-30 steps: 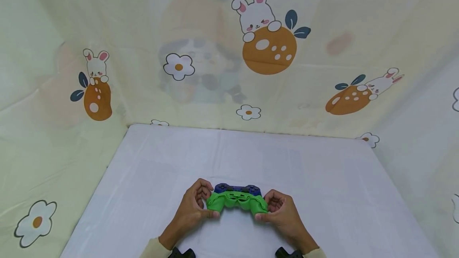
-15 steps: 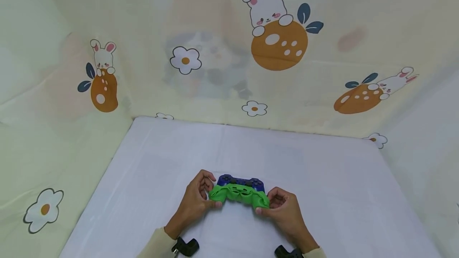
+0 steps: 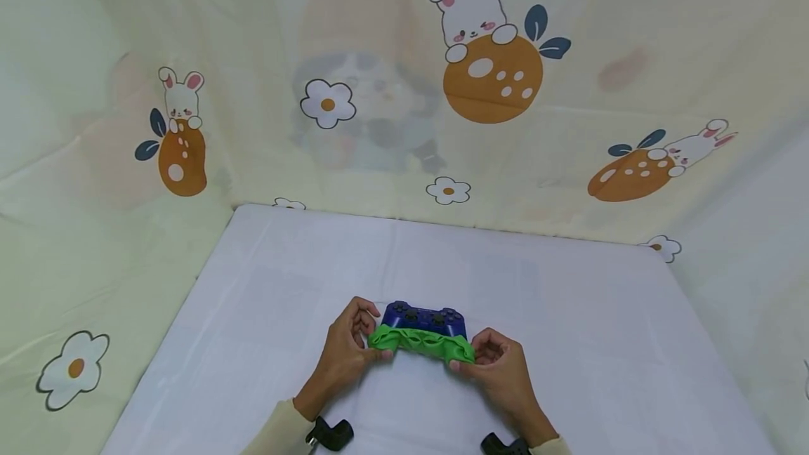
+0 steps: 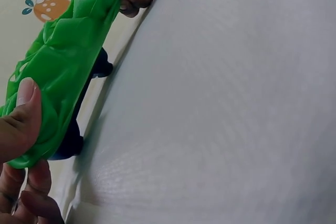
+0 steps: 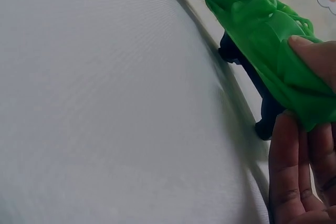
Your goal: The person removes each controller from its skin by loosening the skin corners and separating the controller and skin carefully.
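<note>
A blue game controller (image 3: 425, 319) with dark sticks and buttons lies between the two hands in the head view. Over its near side and handles sits a crumpled, stretchy green cover (image 4: 68, 51), leaving the button face bare. My left hand (image 3: 346, 343) pinches the cover at the left handle, thumb on the near side and fingers behind. At the right handle, my right hand (image 3: 502, 364) pinches the cover in the same way. In the right wrist view the green cover (image 5: 273, 45) is bunched in folds, with part of the dark controller (image 5: 249, 69) showing below.
A white table (image 3: 569, 321) spreads around the hands. Behind it and at the sides hangs a pale curtain (image 3: 379, 20) printed with rabbits and flowers. Black devices (image 3: 331, 434) are strapped at both wrists.
The green cover has slid towards the person, and more of the controller's blue face shows. Both hands keep hold of the cover's ends. The head view has shifted slightly.
</note>
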`<state>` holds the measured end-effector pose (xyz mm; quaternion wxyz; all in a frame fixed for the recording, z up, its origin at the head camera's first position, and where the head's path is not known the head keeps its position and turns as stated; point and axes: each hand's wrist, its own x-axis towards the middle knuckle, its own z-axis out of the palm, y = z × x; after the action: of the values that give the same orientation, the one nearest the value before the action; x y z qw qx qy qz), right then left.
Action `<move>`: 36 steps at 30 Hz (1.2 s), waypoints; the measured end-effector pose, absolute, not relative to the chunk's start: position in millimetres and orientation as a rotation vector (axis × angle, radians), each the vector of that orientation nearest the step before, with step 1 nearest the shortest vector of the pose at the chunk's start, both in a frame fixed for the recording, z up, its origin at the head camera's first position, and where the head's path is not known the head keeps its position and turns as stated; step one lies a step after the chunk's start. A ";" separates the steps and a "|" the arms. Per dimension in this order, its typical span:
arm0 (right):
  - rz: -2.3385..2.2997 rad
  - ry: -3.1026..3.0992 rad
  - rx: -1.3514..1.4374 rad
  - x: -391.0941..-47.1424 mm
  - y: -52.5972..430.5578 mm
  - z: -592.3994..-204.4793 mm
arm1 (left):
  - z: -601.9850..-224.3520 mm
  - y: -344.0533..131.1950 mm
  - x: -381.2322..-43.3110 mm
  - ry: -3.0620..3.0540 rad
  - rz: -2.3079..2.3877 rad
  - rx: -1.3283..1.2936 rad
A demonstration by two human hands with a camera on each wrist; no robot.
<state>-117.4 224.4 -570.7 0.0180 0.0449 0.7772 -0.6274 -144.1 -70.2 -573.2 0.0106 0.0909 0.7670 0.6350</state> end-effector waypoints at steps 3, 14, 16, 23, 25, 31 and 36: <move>-1.940 2.437 0.154 -117.3 222.9 -569.7 | -573.2 -70.1 -144.3 2.413 1.976 0.280; -1.985 2.436 0.239 -116.0 214.9 -565.4 | -573.2 -67.1 -143.9 2.483 2.000 0.267; -1.986 2.442 0.253 -116.4 214.3 -565.8 | -572.4 -66.1 -143.7 2.482 2.002 0.258; -1.966 2.455 0.290 -116.8 214.3 -566.3 | -570.3 -65.1 -143.3 2.481 1.985 0.252; -1.954 2.455 0.296 -116.4 214.9 -566.2 | -569.6 -65.3 -143.0 2.492 1.971 0.256; -1.954 2.464 0.302 -114.9 214.1 -565.8 | -569.8 -64.7 -142.1 2.523 1.952 0.278; -1.976 2.468 0.280 -113.4 205.8 -565.8 | -573.6 -59.6 -140.8 2.621 1.899 0.382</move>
<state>-113.4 205.8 -565.8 -0.0162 0.0882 0.7775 -0.6225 -140.8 -59.6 -573.6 -0.0588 0.1170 0.8029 0.5815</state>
